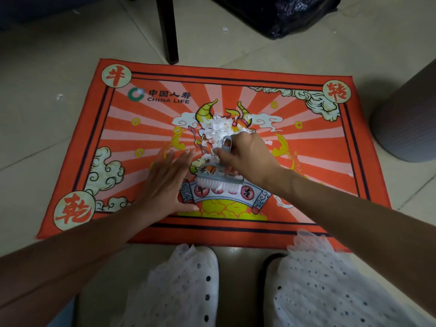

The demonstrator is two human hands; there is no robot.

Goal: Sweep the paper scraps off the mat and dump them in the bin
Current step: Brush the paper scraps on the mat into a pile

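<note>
An orange printed mat (306, 161) lies flat on the tiled floor. A heap of white paper scraps (220, 131) sits at its middle. My right hand (245, 156) grips the grey handle of a small white-bristled brush (218, 180), bristles down on the mat just in front of the heap. My left hand (165, 185) lies flat on the mat with fingers straight, to the left of the brush. A grey bin (408, 119) stands off the mat's right edge.
A dark chair leg (168, 31) stands just behind the mat's far edge. A black plastic bag (287, 15) lies at the back. A few stray scraps (59, 97) lie on the floor tiles. My white perforated shoes (188, 286) stand in front of the mat.
</note>
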